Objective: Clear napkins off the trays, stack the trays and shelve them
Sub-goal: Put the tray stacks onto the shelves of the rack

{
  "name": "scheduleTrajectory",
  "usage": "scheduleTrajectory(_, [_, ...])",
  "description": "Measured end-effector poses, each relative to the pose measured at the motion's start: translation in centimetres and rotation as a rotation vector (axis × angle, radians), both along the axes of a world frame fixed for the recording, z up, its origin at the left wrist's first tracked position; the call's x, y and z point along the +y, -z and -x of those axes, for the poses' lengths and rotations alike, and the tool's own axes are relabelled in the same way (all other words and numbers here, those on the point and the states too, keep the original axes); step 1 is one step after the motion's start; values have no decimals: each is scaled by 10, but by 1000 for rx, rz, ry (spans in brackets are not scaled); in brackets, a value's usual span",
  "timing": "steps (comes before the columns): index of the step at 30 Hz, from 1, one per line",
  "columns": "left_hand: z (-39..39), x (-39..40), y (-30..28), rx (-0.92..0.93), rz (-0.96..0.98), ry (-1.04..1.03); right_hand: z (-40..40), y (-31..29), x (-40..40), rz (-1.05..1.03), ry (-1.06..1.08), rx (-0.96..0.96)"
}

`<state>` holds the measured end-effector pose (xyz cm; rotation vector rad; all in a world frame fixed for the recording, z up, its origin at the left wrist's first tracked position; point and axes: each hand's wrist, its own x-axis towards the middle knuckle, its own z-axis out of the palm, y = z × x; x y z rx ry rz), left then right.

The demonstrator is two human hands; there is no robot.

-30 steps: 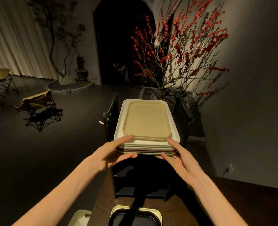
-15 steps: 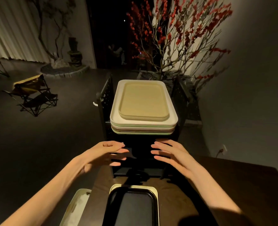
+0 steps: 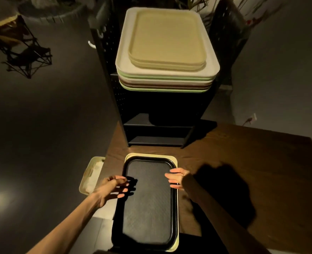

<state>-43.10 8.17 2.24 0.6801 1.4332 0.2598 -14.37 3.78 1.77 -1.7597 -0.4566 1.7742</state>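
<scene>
A stack of several trays [image 3: 167, 57], tan and cream on top with green and pink rims below, sits on the upper level of a black shelf rack [image 3: 158, 114]. On the brown table lies a black tray [image 3: 148, 202] nested on a pale yellow tray [image 3: 175, 159]. My left hand [image 3: 113, 188] hovers at the black tray's left rim with fingers loosely spread. My right hand [image 3: 177, 178] is at its right rim, fingers extended over the edge. Neither hand plainly grips the tray.
A cream bin [image 3: 92, 174] with white napkins inside sits beside the table's left edge. The brown table [image 3: 243, 171] extends to the right. A folding chair [image 3: 21, 52] stands on the dark floor at far left. Plant branches rise behind the rack.
Both hands have drawn back from the shelved stack and come down to the sides of the black tray. My view has tilted downward.
</scene>
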Motion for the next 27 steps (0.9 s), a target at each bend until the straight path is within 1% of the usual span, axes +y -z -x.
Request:
scheduleTrajectory(2, [5,-10,15,72,-19,-20,4,24,-11,30,24,-70])
scheduleTrajectory(6, [11,-33,44,245,-66,-43,26,60,-42,49,7,-437])
scheduleTrajectory(8, [13,-45,55,299,-71,-25,34,73,-56,28,-22,-516])
scheduleTrajectory(10, [18,-56,70,312,-52,1,39,76,-64,2,-63,-585])
scheduleTrajectory(12, [24,-66,84,341,-31,51,44,75,-64,24,-114,-686])
scheduleTrajectory(14, [29,-74,98,372,-20,97,48,72,-65,72,-153,-711])
scheduleTrajectory(16, [30,-77,102,405,-15,113,52,74,-65,109,-170,-680])
scheduleTrajectory(20, [36,-76,123,420,12,130,59,79,-60,179,-108,-669])
scheduleTrajectory(23, [34,-71,121,439,28,129,58,81,-59,203,-25,-649])
scheduleTrajectory(25, [25,-67,99,447,27,119,52,82,-61,216,-3,-632])
scheduleTrajectory(27, [24,-64,97,423,45,110,45,85,-61,237,-1,-617])
